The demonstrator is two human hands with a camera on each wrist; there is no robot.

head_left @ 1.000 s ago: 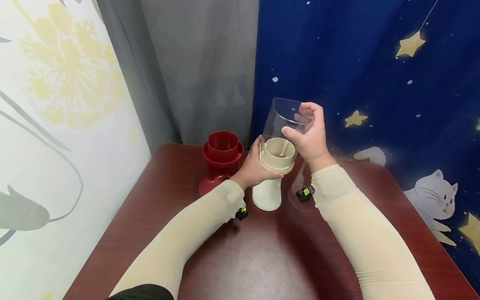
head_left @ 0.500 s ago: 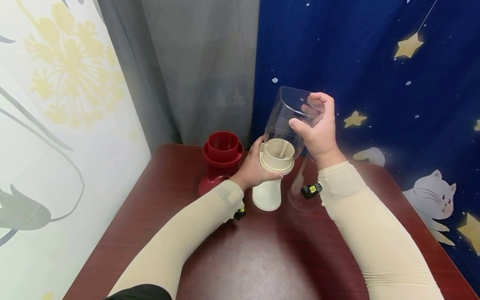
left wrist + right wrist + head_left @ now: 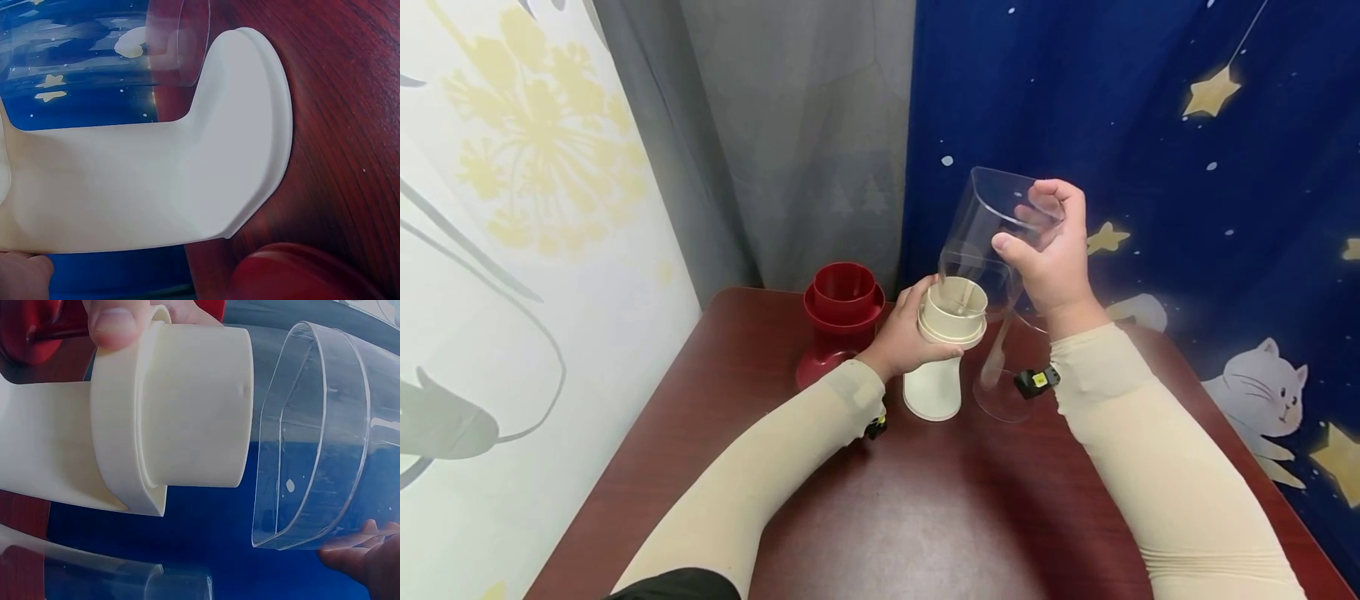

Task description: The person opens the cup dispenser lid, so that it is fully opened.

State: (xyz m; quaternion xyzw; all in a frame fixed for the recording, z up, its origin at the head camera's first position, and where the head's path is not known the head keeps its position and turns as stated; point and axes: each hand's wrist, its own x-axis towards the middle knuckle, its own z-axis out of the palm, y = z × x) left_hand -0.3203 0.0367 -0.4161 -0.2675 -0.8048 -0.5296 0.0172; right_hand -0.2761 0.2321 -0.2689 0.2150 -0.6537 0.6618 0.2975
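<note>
While the left hand [image 3: 904, 336] is gripping the cream stand [image 3: 933, 392] with curled fingers [image 3: 916, 292], the right hand [image 3: 1054, 254] is holding a clear container [image 3: 972, 218] near its upper end, tilted and just apart from the stand. The cream stand is standing on the table [image 3: 880, 508] between a red stand [image 3: 842, 329] and a clear stand [image 3: 997, 398].

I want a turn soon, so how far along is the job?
Looks done: the clear tube is apart from the cream stand, and the red stand has no tube. In hand: the left hand holds the cream stand, the right hand the clear tube. To do, probably: setting the clear tube down, since it's held up.
</note>
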